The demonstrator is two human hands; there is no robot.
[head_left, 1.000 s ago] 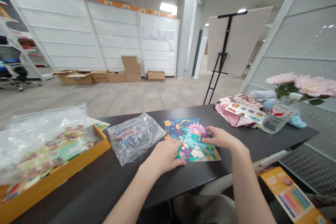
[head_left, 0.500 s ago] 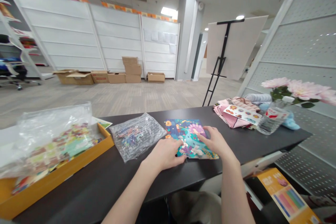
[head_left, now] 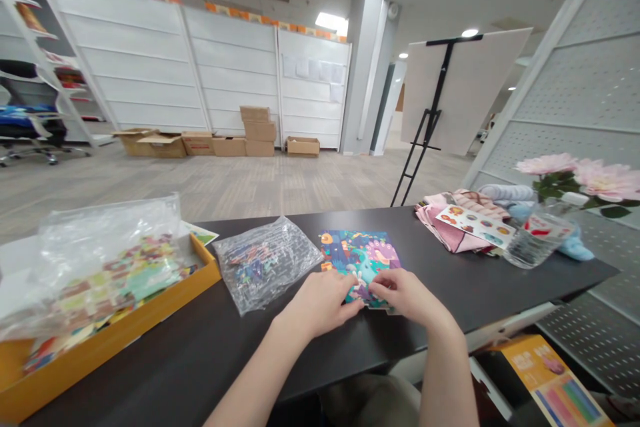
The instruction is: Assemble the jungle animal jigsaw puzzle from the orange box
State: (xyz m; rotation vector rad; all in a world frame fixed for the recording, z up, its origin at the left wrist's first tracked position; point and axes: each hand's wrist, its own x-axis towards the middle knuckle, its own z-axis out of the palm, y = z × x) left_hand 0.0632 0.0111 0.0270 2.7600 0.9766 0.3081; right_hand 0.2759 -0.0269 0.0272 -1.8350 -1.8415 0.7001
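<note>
Both hands, the left (head_left: 320, 300) and the right (head_left: 405, 293), rest half-curled on the puzzle (head_left: 360, 253), apparently gripping nothing; light, flat fingertips suit it best.

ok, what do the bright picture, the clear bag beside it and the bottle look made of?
Picture: likely paper-faced card; flat, printed, low sheen.
Bag: thin clear plastic film, glossy; creases and glare streaks.
Bottle: clear, smooth, probably plastic given the thin, see-through wall and white cap; glass not ruled out.
</note>
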